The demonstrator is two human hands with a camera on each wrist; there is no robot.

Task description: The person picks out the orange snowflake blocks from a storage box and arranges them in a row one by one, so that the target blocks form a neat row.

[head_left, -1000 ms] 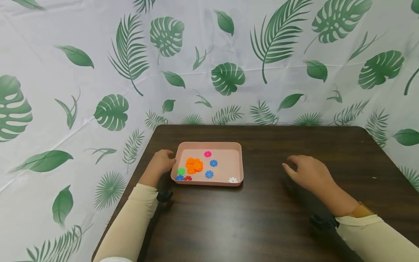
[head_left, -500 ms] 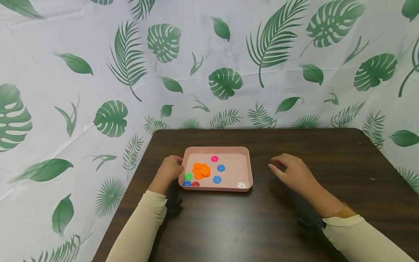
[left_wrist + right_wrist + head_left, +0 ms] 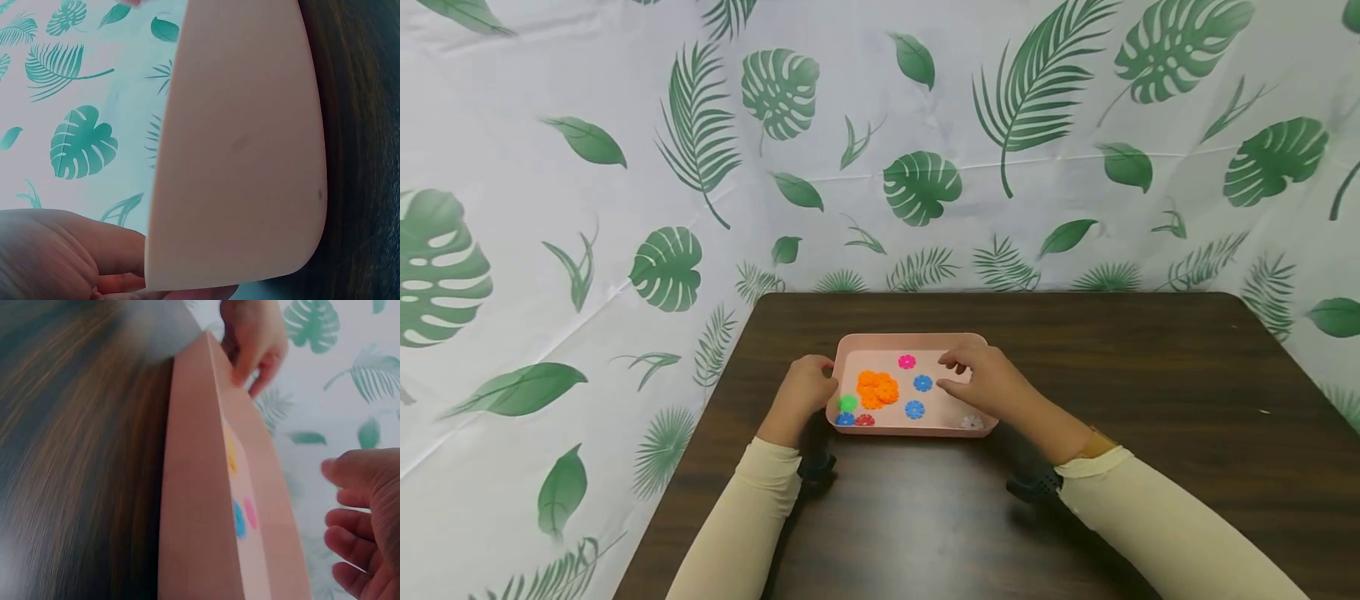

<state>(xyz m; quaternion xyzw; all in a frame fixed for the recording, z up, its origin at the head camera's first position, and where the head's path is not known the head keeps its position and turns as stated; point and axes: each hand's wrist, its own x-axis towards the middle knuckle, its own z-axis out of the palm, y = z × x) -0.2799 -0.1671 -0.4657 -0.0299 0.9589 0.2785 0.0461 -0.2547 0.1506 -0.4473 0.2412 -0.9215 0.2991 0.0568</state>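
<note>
A shallow pink tray (image 3: 951,431) lies on the dark wooden table. At its left end my left hand (image 3: 801,392) pinches the wall, the thumb (image 3: 119,247) on one side and fingertips showing below the edge in the left wrist view. My right hand (image 3: 988,383) hovers over the tray's right half, fingers loosely bent and holding nothing. Inside lie flower-shaped plastic discs: an orange cluster (image 3: 877,390), a pink disc (image 3: 907,362), a green disc (image 3: 847,403), a red disc (image 3: 865,420) and several blue discs (image 3: 914,409). Close to the right hand is a white disc (image 3: 972,422).
The brown wooden table (image 3: 1135,392) extends right of the tray and toward me. A white cloth with green leaves (image 3: 925,100) hangs behind the table and along its left side. Black wrist devices (image 3: 1033,485) sit under both wrists.
My right hand has moved left from the bare table to above the tray. The tray has shifted right, with my left hand staying at its left end.
</note>
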